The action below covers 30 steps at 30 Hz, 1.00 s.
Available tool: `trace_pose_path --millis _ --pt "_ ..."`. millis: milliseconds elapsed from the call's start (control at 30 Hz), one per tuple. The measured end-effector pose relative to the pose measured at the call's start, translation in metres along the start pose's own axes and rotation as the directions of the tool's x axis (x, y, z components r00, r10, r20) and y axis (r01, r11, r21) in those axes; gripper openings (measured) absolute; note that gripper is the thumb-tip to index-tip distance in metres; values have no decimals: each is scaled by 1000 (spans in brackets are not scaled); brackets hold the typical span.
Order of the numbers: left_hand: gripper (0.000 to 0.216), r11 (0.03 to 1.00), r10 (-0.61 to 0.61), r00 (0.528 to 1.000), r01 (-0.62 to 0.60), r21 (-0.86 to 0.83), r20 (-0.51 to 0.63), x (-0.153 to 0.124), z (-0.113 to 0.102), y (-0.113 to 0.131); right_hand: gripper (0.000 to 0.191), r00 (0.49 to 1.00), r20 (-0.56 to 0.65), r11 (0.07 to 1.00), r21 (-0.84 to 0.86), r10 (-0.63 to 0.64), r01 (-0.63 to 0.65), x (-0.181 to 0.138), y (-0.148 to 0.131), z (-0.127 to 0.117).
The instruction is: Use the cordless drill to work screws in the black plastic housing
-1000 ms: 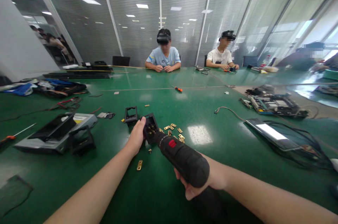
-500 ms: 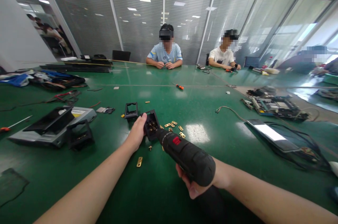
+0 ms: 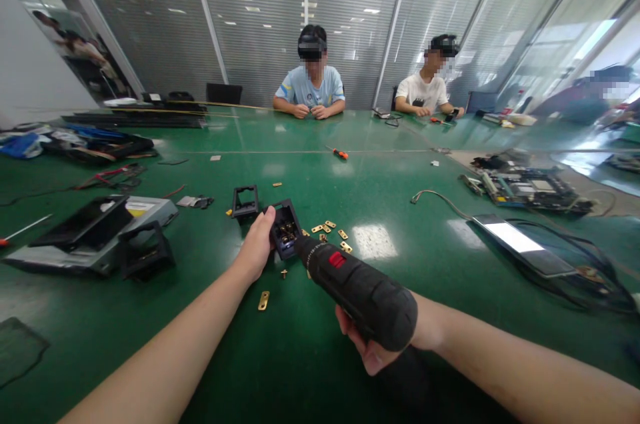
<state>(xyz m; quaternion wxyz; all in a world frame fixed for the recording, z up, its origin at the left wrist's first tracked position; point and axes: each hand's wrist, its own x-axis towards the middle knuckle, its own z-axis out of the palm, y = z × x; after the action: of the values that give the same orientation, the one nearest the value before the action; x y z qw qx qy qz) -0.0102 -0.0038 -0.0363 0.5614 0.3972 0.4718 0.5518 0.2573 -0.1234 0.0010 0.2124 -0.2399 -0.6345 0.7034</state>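
Observation:
My left hand (image 3: pixel 256 245) grips the left side of a small black open-fronted plastic box (image 3: pixel 286 211), tilted on the table. Brass-coloured parts (image 3: pixel 287 233) show inside it. Wrapped round the handle of a black cordless drill (image 3: pixel 360 287) is my right hand (image 3: pixel 367 347). The drill's nose points left at the box's lower right edge; whether its tip touches a part inside is hidden. Several small brass plates (image 3: pixel 343 234) lie to the right of the box. One brass plate (image 3: pixel 263 301) and a brass screw (image 3: pixel 284 274) lie nearer to me.
Behind the box stands a black square frame (image 3: pixel 245 201); another black frame (image 3: pixel 146 254) leans by a metal drive case (image 3: pixel 55 257) at left. An orange screwdriver (image 3: pixel 340 153) lies farther off. At right are a phone-like panel (image 3: pixel 523 244) with cables and a circuit board (image 3: pixel 540 187). Two people sit opposite.
The view has shifted slightly, so the table appears a little higher. Both hands keep their hold on the box and the drill, with little movement between them.

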Motion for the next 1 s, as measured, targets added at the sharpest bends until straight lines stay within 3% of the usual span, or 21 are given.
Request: trace_pose_path --millis 133,700,1000 --pt "61 1000 -7 1000 7 7 -4 0 0 0 54 1000 -20 999 -39 10 -10 0 3 -2" --pt "61 1000 -16 1000 16 -11 -10 0 0 0 48 999 23 999 21 44 -45 -1 -2 -1" --pt "51 1000 -6 1000 6 -28 11 -4 1 4 49 998 -35 998 45 52 -50 -1 9 0"
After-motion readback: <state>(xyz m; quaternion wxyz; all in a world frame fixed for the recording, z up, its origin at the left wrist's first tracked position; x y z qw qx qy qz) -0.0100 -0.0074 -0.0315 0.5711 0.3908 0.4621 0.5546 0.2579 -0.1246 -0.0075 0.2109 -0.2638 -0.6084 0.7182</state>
